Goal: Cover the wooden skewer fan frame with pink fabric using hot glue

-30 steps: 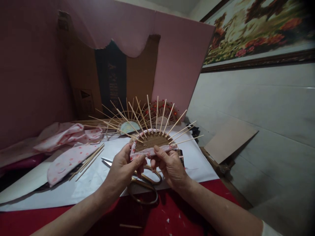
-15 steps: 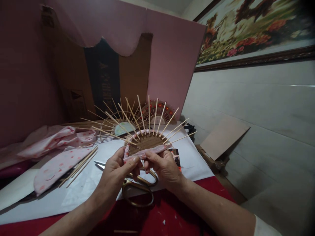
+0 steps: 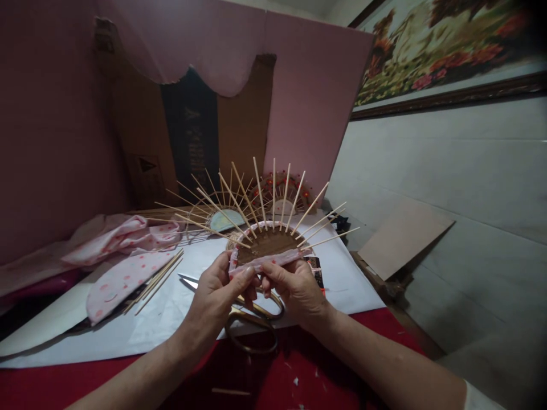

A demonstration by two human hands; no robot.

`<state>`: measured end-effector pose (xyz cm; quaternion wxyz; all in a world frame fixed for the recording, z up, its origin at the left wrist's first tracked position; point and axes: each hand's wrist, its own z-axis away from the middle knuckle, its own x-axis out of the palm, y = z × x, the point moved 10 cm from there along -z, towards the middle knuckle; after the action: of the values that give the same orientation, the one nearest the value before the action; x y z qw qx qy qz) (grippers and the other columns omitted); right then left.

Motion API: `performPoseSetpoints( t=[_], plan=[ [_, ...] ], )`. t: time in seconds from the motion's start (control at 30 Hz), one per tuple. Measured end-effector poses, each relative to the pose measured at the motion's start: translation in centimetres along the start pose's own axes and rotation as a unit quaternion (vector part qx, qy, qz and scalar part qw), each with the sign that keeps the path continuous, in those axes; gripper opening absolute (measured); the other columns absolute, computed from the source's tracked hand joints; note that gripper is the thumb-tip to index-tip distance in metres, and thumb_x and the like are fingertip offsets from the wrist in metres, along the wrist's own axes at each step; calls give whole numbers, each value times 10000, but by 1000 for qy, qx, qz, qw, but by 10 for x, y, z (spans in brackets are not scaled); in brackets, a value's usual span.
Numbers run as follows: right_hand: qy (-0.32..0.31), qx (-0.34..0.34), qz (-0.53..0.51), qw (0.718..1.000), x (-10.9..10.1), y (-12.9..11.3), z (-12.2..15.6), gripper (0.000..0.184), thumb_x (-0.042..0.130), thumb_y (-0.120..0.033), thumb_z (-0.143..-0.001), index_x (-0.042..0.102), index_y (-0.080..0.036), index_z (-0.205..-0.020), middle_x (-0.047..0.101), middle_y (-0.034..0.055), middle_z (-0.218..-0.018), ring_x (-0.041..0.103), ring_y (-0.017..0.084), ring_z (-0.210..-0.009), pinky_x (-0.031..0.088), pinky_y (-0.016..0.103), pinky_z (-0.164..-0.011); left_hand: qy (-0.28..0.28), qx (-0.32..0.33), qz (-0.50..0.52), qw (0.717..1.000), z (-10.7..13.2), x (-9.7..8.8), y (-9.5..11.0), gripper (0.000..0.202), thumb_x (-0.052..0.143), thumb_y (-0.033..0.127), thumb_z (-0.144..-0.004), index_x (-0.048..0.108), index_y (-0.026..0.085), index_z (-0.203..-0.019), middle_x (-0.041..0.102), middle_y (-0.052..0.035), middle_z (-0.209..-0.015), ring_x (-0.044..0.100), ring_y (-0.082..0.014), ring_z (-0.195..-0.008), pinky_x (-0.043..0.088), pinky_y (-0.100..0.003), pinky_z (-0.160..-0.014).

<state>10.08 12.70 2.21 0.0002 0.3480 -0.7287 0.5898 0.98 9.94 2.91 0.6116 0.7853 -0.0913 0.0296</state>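
Observation:
Both hands hold up a half-round cardboard piece with several thin wooden sticks fanning out from its curved edge. A strip of pink patterned cloth runs along its straight lower edge and round the rim. My left hand pinches the left end of that strip, thumb on top. My right hand pinches the strip near its middle. Under the hands lie brass-handled scissors on the white paper.
Pink cloth pieces and loose sticks lie at left. Two more stick fans stand behind, against a pink-covered cardboard screen. A red cloth covers the near table edge. A cardboard sheet leans on the right wall.
The hands keep their pinch on the cloth strip; the piece sits slightly higher and more to the right in view, mostly from head movement.

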Motion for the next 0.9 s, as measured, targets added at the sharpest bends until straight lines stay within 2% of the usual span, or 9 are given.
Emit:
performPoseSetpoints(
  t=[0.13, 0.33, 0.43, 0.9],
  plan=[
    [43, 0, -16, 999, -8, -3, 0, 121, 683, -254, -746, 680, -134, -738, 586, -17, -574, 497, 69, -486, 417, 185, -472, 11, -2, 29, 1000, -2, -4, -5, 316, 707, 218, -700, 517, 176, -950, 628, -1, -757, 549, -94, -551, 449, -210, -479],
    [88, -7, -28, 996, -19, -6, 0, 121, 684, -234, -740, 665, -118, -713, 585, -8, -559, 503, 70, -492, 425, 176, -485, 25, -26, 78, 996, -1, -8, -3, 197, 593, 244, -786, 552, 136, -946, 644, -41, -722, 565, -118, -551, 461, -250, -518],
    [87, -12, -28, 996, -20, -6, 0, 110, 679, -220, -743, 663, -113, -725, 582, -8, -557, 497, 70, -490, 425, 176, -481, 36, -35, 94, 994, -1, -9, -2, 164, 573, 241, -795, 565, 130, -916, 657, -52, -706, 569, -119, -544, 444, -240, -519],
    [69, -9, -23, 997, -16, -6, 0, 115, 656, -216, -762, 645, -121, -698, 575, -8, -546, 501, 77, -495, 437, 186, -488, 36, -22, 49, 998, -1, -11, -4, 152, 575, 281, -819, 564, 152, -899, 645, -27, -708, 575, -117, -551, 442, -237, -518]
  ],
)
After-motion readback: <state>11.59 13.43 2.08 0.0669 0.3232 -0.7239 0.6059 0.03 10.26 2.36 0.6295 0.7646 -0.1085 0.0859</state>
